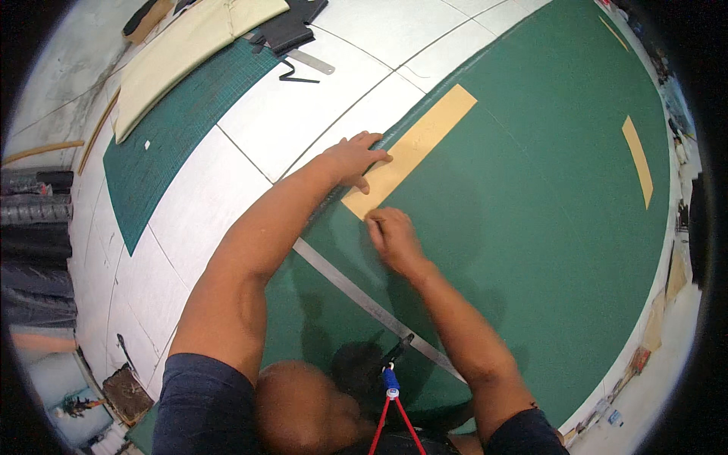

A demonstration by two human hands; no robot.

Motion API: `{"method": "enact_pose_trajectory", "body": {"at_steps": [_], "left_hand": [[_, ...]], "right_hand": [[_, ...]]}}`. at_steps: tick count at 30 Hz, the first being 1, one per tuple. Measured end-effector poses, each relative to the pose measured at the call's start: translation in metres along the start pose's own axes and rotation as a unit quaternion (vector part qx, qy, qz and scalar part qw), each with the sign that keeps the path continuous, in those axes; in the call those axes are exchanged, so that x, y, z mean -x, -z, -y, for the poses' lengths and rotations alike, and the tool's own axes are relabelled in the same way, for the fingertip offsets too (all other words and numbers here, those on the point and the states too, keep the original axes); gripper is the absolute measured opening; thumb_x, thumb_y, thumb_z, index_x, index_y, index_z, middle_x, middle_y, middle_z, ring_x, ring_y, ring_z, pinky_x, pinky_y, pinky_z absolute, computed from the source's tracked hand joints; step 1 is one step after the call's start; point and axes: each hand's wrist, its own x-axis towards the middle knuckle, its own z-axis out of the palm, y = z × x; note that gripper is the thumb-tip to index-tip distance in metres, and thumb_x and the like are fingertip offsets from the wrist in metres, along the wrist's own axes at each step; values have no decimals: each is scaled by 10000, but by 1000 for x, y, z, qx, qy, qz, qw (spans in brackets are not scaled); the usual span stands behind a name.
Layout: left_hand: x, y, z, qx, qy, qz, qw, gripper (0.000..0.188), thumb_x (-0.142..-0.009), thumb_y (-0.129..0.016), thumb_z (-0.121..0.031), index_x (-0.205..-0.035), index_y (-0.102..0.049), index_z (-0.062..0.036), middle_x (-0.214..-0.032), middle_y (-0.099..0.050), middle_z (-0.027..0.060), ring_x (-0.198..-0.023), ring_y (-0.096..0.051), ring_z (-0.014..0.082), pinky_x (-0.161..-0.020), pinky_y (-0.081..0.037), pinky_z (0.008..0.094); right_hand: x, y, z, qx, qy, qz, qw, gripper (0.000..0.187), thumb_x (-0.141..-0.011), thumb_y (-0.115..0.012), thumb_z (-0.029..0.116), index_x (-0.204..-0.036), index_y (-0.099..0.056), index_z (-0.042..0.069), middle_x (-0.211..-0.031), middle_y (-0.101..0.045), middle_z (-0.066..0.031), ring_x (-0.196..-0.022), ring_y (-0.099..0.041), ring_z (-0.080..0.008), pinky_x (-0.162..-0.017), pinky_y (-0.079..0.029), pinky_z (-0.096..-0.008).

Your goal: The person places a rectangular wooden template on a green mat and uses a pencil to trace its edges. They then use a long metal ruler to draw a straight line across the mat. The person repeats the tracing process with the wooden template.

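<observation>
A long yellow-tan strip [425, 140], like card or stiff paper, lies slantwise along the far left edge of a large dark green sheet [546, 250]. My left hand [355, 161] rests over the strip's left edge near its lower end, its fingers spread. At the strip's near corner, my right hand [394, 239] is closed, with the fingertips pressed together against the edge. Whatever it may hold is hidden by the fingers. A long grey metal ruler [364, 302] lies on the green sheet, nearer to me than both hands.
Left on the white tiled floor [197, 235] lie a teal cutting mat [182, 129], a folded cream sheet [189, 53], black pieces [287, 32] and a short steel ruler [312, 62]. Narrow yellow strips [638, 163] lie at right. A red cord [381, 425] hangs low in front.
</observation>
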Motion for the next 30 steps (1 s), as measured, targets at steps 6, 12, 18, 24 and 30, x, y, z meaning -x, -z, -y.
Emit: {"method": "enact_pose_trajectory", "body": {"at_steps": [6, 12, 18, 24, 30], "left_hand": [[6, 6, 9, -3, -20, -5, 1000, 931, -683, -941, -221, -1502, -497, -212, -1643, -302, 198, -1511, -317, 392, -1233, -333, 477], [-16, 8, 1, -121, -65, 26, 990, 1024, -719, -914, -318, -1587, -379, -219, -1688, -212, 194, -1546, -242, 418, -1252, -282, 535], [-13, -5, -26, -212, -107, 96, 967, 1074, -827, -724, -664, -1640, -279, -121, -1709, -156, 232, -1577, -134, 452, -1258, -147, 608], [-12, -38, -152, -201, -180, 162, 949, 979, -915, -620, -666, -1638, -274, -104, -1704, -135, 259, -1573, -142, 458, -1263, -101, 611], [-9, -116, -307, -222, -268, 90, 933, 901, -959, -576, -641, -1629, -294, -109, -1680, -206, 260, -1566, -182, 445, -1263, -88, 616]], "right_hand": [[92, 163, -22, 60, -40, 27, 997, 202, -1021, -604, 191, -1152, -680, 58, -1087, -687, -172, -1005, -662, -376, -901, -526, -475], [297, 348, -11, 290, -250, 164, 909, 256, -1050, -544, 238, -1221, -627, 67, -1057, -665, -176, -988, -650, -405, -834, -531, -519], [473, 325, -5, 265, -447, 145, 842, 206, -1055, -513, 201, -1202, -556, 63, -1122, -636, -209, -1027, -639, -420, -854, -517, -522], [584, 151, 3, 248, -381, -160, 876, 283, -1034, -563, 219, -1252, -580, 39, -1262, -608, -250, -1175, -593, -441, -1027, -448, -556], [599, 126, 44, 191, -429, -211, 857, 281, -1020, -579, 241, -1223, -615, 49, -1201, -656, -225, -1137, -619, -417, -959, -442, -556]]}}
